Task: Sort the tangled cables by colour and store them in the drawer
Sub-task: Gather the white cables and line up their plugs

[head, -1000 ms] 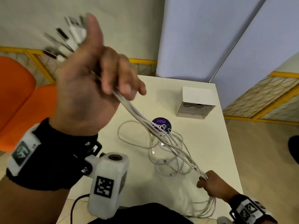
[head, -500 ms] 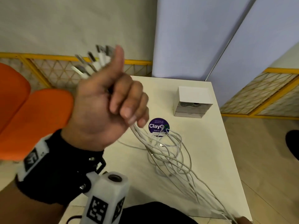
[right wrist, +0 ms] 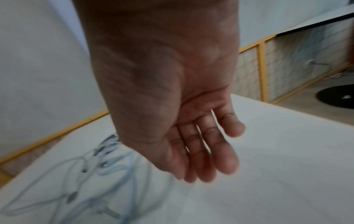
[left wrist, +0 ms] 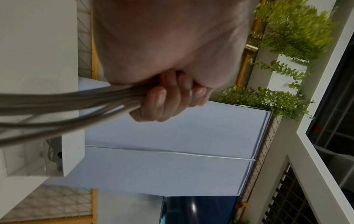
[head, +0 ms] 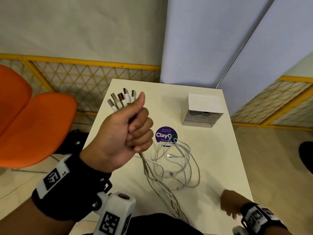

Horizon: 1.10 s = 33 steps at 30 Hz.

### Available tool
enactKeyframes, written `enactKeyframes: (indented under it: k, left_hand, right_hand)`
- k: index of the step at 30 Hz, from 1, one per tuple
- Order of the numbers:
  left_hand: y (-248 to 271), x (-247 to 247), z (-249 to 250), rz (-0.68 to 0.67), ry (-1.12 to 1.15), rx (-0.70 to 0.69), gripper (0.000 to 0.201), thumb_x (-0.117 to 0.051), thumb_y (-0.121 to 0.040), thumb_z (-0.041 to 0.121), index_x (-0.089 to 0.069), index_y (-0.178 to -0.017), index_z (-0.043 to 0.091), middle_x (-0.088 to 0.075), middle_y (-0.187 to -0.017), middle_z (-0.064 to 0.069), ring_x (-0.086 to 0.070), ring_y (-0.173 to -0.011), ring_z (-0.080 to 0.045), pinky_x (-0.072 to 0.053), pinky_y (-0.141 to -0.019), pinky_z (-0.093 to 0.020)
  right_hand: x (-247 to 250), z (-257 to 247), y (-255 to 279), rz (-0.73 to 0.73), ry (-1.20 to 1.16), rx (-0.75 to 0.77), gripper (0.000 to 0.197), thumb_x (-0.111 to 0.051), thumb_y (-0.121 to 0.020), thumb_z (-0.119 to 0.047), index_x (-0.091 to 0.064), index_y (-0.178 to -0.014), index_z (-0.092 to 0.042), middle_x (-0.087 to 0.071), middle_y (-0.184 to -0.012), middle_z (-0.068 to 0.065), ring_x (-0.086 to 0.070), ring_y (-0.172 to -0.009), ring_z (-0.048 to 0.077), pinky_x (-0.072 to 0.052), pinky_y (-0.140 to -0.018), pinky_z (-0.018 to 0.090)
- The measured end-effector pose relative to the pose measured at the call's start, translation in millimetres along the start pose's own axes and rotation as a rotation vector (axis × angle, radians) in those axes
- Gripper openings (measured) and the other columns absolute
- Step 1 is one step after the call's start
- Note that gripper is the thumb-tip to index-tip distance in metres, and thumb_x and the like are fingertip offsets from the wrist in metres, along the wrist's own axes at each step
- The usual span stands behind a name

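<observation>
My left hand [head: 130, 133] is raised above the table's left side and grips a bundle of white cables [head: 169, 168], fist closed around them [left wrist: 162, 98]. Several USB plugs [head: 122, 99] fan out above the thumb. Below the fist the cables hang down, loop on the white table [head: 220, 158] and trail off its near edge. My right hand [head: 228, 206] hovers over the table's near right corner with fingers relaxed and nothing in it [right wrist: 206, 151]. The small white drawer box [head: 202, 110] stands at the far right; its clear drawers look closed, with something dark inside the top one.
A round purple sticker [head: 166, 134] lies mid-table under the cable loops. An orange chair [head: 33, 126] stands to the left. Yellow-framed mesh fencing [head: 84, 77] and pale partition panels [head: 203, 39] close off the back. A dark round base [head: 306, 155] is on the floor at right.
My left hand has dropped lower with the plug ends still in its fist. My right hand has let go of the cable tails and now hovers empty; the cables have slackened onto the table.
</observation>
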<state>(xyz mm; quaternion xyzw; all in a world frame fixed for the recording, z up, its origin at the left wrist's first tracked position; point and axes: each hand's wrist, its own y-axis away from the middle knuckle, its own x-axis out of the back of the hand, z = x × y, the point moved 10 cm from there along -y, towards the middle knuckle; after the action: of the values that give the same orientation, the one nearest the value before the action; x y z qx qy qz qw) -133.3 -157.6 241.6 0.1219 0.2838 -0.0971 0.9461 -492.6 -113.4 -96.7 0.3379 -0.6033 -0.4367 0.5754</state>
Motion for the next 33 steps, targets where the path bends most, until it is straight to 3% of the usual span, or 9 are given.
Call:
enactKeyframes:
  k: [2, 4, 6, 9, 13, 17, 26, 30, 33]
  left_hand:
    - [0, 8, -2, 0.046, -0.028, 0.007, 0.059, -0.047, -0.095, 0.045, -0.029, -0.047, 0.018, -0.013, -0.045, 0.001, -0.008, -0.041, -0.014, -0.014, -0.042, -0.028]
    - [0, 15, -4, 0.087, -0.042, 0.023, 0.058, -0.050, -0.095, 0.044, -0.027, -0.048, 0.019, -0.012, -0.048, 0.002, -0.008, -0.043, -0.014, -0.013, -0.044, -0.029]
    - [0, 21, -7, 0.108, -0.050, 0.043, 0.057, -0.054, -0.093, 0.044, -0.026, -0.050, 0.018, -0.012, -0.049, 0.002, -0.008, -0.044, -0.014, -0.013, -0.044, -0.029]
    - [0, 30, -11, 0.141, -0.071, 0.068, 0.056, -0.055, -0.093, 0.043, -0.025, -0.053, 0.018, -0.010, -0.051, 0.000, -0.008, -0.045, -0.014, -0.012, -0.045, -0.030]
    - [0, 40, -13, 0.210, -0.102, 0.090, 0.054, -0.053, -0.091, 0.042, -0.023, -0.055, 0.016, -0.008, -0.054, -0.002, -0.005, -0.048, -0.016, -0.010, -0.048, -0.032]
    - [1, 52, -16, 0.257, -0.086, 0.105, 0.053, -0.052, -0.092, 0.043, -0.022, -0.058, 0.016, -0.011, -0.052, 0.000, -0.006, -0.048, -0.015, -0.010, -0.048, -0.032]
    - [0, 67, -19, 0.303, -0.060, 0.110, 0.053, -0.052, -0.092, 0.044, -0.021, -0.060, 0.015, -0.010, -0.054, -0.001, -0.007, -0.049, -0.016, -0.009, -0.050, -0.033]
    - [-7, 70, -22, 0.305, -0.060, 0.103, 0.052, -0.052, -0.092, 0.044, -0.024, -0.060, 0.015, -0.010, -0.056, -0.001, -0.007, -0.049, -0.016, -0.010, -0.050, -0.032]
    - [-13, 72, -25, 0.337, -0.047, 0.077, 0.051, -0.051, -0.094, 0.045, -0.028, -0.060, 0.015, -0.011, -0.056, 0.000, -0.007, -0.051, -0.016, -0.010, -0.051, -0.034]
  right_hand:
    - [33, -43, -4, 0.102, 0.011, 0.124, 0.020, -0.050, -0.081, -0.010, -0.067, -0.082, 0.000, -0.071, -0.070, 0.011, -0.072, -0.062, 0.025, -0.051, -0.046, 0.024]
    - [62, -85, -4, 0.236, 0.026, 0.235, 0.017, -0.053, -0.083, -0.019, -0.065, -0.081, -0.007, -0.071, -0.077, 0.010, -0.065, -0.060, 0.021, -0.054, -0.058, 0.029]
    - [87, -124, -3, 0.390, 0.054, 0.338, 0.014, -0.057, -0.086, -0.027, -0.055, -0.075, -0.019, -0.064, -0.084, 0.005, -0.060, -0.075, 0.021, -0.050, -0.069, 0.029]
    - [111, -167, -12, 0.516, -0.027, 0.429, 0.018, -0.055, -0.088, -0.024, -0.051, -0.070, -0.028, -0.059, -0.088, -0.001, -0.059, -0.088, 0.021, -0.045, -0.074, 0.027]
    - [120, -200, -31, 0.587, -0.007, 0.466, 0.018, -0.050, -0.091, -0.017, -0.066, -0.098, -0.021, -0.065, -0.111, 0.004, -0.060, -0.105, 0.024, -0.046, -0.085, 0.029]
    - [119, -212, -48, 0.612, 0.118, 0.404, 0.032, -0.046, -0.095, -0.019, -0.059, -0.125, -0.020, -0.057, -0.131, 0.001, -0.054, -0.121, 0.021, -0.043, -0.098, 0.029]
    - [113, -219, -49, 0.679, 0.502, 0.361, 0.030, -0.038, -0.100, -0.026, -0.050, -0.126, -0.018, -0.052, -0.130, 0.005, -0.064, -0.108, 0.025, -0.052, -0.086, 0.036]
    - [120, -217, -42, 0.687, 0.346, 0.396, 0.039, -0.035, -0.099, -0.024, -0.040, -0.137, -0.022, -0.058, -0.130, 0.002, -0.063, -0.109, 0.024, -0.050, -0.086, 0.034]
    - [140, -211, -21, 0.759, 0.093, 0.411, 0.034, -0.040, -0.096, -0.018, -0.043, -0.129, -0.015, -0.067, -0.105, 0.008, -0.066, -0.091, 0.030, -0.044, -0.066, 0.031]
